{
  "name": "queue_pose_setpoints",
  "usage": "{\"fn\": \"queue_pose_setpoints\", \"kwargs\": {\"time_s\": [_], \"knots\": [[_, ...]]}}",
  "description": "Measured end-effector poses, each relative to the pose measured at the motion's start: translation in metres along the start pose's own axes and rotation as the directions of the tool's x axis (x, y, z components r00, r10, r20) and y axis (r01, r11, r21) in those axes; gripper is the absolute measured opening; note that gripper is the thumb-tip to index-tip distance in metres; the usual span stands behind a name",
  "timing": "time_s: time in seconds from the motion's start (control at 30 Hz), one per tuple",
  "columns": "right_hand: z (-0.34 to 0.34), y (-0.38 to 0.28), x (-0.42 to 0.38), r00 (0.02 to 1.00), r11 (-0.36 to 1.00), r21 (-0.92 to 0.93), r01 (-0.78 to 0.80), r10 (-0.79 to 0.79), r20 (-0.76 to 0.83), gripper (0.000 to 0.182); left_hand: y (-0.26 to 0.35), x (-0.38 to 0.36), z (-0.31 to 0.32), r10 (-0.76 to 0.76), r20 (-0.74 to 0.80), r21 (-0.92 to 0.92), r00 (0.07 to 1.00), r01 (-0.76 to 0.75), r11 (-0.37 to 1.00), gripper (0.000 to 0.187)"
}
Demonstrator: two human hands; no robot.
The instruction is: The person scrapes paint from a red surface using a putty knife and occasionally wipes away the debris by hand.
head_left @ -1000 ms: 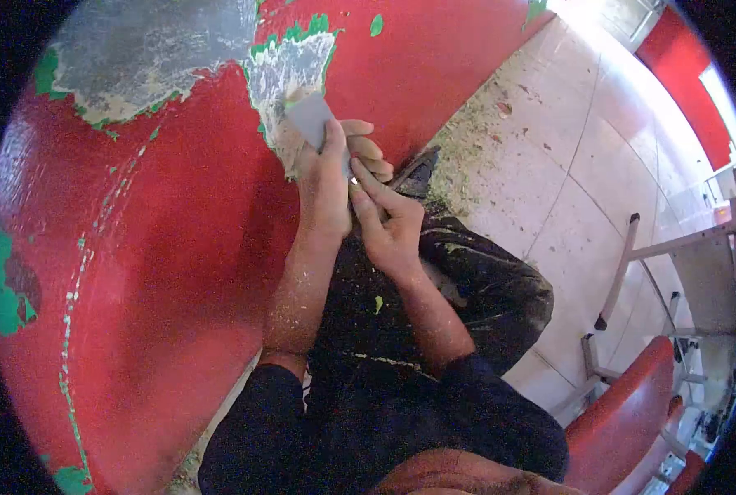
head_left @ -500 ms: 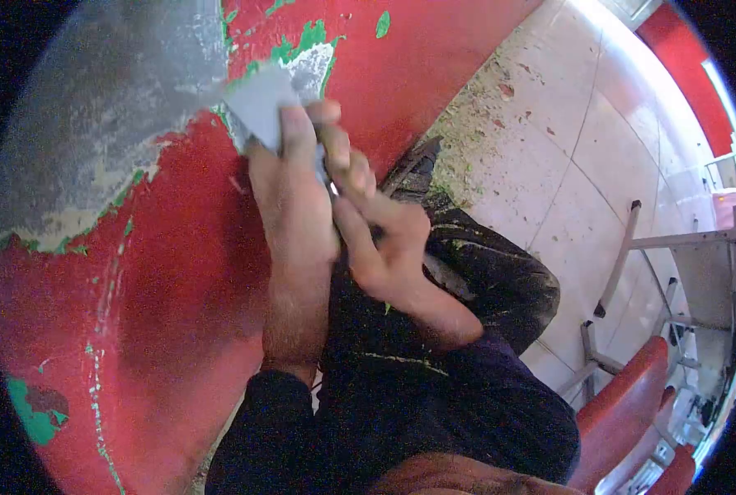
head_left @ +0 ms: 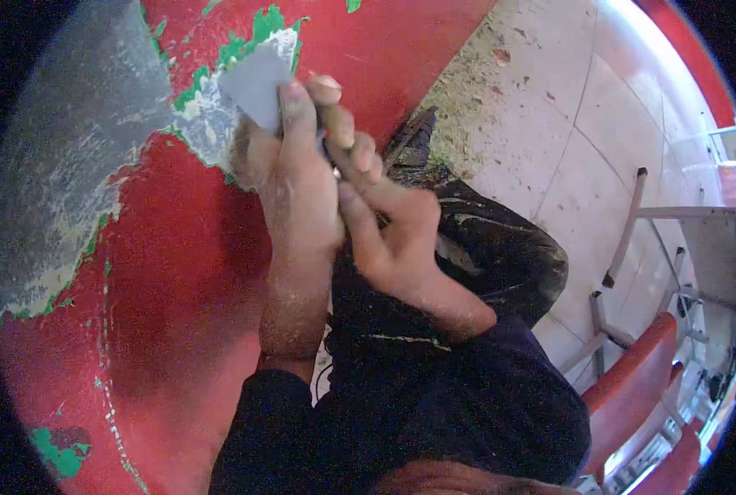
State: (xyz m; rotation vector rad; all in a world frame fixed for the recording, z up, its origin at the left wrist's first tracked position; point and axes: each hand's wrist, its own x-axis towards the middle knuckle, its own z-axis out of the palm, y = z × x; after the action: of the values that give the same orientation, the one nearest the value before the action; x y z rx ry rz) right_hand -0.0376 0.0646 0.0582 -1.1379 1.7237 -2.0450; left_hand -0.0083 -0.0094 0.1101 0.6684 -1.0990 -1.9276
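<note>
Scraper blade [head_left: 257, 87], gripped by both the left hand [head_left: 290, 181] and the right hand [head_left: 384, 231] at upper centre, could gouge the red wall [head_left: 178, 272] if tilted steeply.

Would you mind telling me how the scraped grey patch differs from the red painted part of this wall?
The scraped grey patch is bare, dull and streaked pale; the red painted part is glossy and mostly intact. The grey patch lies upper left of the hands, the red part below and beside them. Green flecks edge the grey patch; the red part shows few. Both belong to one wall.
</note>
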Motion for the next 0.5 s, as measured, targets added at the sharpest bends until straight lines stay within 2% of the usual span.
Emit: {"fn": "queue_pose_setpoints", "kwargs": {"time_s": [0.03, 0.07, 0.2, 0.23, 0.27, 0.3, 0.37, 0.47, 0.5], "knots": [[0.000, -0.001, -0.009, 0.999, 0.998, 0.043, -0.043, 0.043, -0.004, 0.010, -0.006, -0.004, -0.008, -0.038, -0.007, 0.000, 0.999, 0.038, 0.999, 0.030], [0.001, 0.000, -0.006, 1.000, 0.999, 0.044, -0.019, 0.019, -0.005, 0.012, -0.008, -0.006, -0.013, -0.075, -0.004, 0.007, 0.997, 0.075, 0.997, 0.030], [0.009, -0.004, 0.011, 0.998, 0.994, 0.083, 0.065, -0.064, -0.007, 0.019, 0.029, 0.015, 0.013, 0.092, 0.064, 0.062, 0.994, -0.096, 0.993, 0.029], [0.012, -0.008, 0.010, 0.998, 0.994, 0.086, 0.063, -0.062, -0.010, 0.021, 0.036, 0.009, 0.021, 0.115, 0.003, 0.073, 0.993, -0.115, 0.991, 0.030], [0.015, -0.013, 0.009, 0.998, 0.994, 0.089, 0.061, -0.060, -0.013, 0.023, 0.032, 0.003, 0.012, 0.058, 0.003, 0.077, 0.998, -0.058, 0.995, 0.030], [0.007, -0.014, -0.004, 0.997, 0.998, 0.055, -0.016, 0.012, 0.080, 0.028, 0.018, -0.002, -0.003, 0.011, 0.010, 0.077, 1.000, -0.012, 0.997, 0.031], [0.002, -0.015, -0.014, 0.980, 0.994, -0.018, -0.108, 0.110, 0.167, 0.034, 0.005, -0.006, -0.020, -0.053, 0.011, 0.073, 0.999, 0.052, 0.996, 0.033], [0.005, -0.022, 0.004, 0.990, 0.995, -0.024, -0.100, 0.102, 0.098, 0.034, 0.019, 0.005, 0.001, 0.007, 0.017, 0.061, 1.000, -0.008, 0.998, 0.032], [0.014, -0.013, 0.010, 0.995, 0.997, -0.010, 0.071, -0.072, -0.062, 0.018, 0.025, 0.007, 0.009, 0.061, 0.035, 0.074, 0.998, -0.063, 0.995, 0.031]]}}
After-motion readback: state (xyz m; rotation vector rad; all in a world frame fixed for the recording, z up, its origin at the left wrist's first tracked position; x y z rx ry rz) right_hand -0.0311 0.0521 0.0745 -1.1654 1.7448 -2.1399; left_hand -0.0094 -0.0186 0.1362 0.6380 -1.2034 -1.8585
